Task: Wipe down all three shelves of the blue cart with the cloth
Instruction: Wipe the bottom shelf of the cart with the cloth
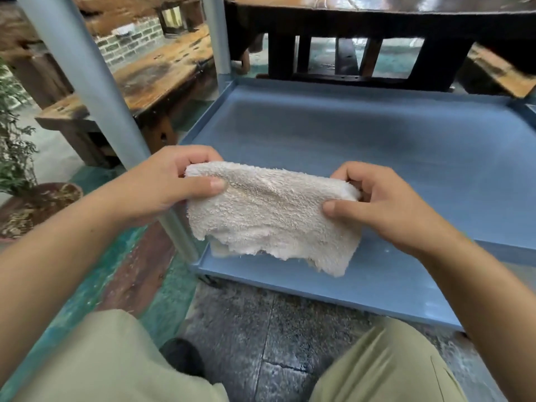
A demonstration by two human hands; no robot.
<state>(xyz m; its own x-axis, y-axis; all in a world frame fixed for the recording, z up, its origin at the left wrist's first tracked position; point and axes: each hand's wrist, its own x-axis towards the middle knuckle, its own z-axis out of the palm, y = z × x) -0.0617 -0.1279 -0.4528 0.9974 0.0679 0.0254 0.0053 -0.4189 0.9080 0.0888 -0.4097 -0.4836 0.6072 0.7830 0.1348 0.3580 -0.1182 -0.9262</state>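
Note:
A white terry cloth [269,216], folded over, hangs in the air in front of the blue cart. My left hand [162,181] pinches its upper left corner and my right hand [385,204] pinches its upper right corner. Behind the cloth lies a bare blue shelf [377,146] with a raised rim. A lower blue shelf [362,285] shows below the cloth's ragged bottom edge. The cloth does not touch either shelf.
Grey cart posts stand at the near left [95,91] and far left [219,36]. Wooden benches [139,79] and a dark wooden table [362,27] surround the cart. A potted plant [26,195] sits at left. My knees in khaki trousers [116,358] are over a stone floor.

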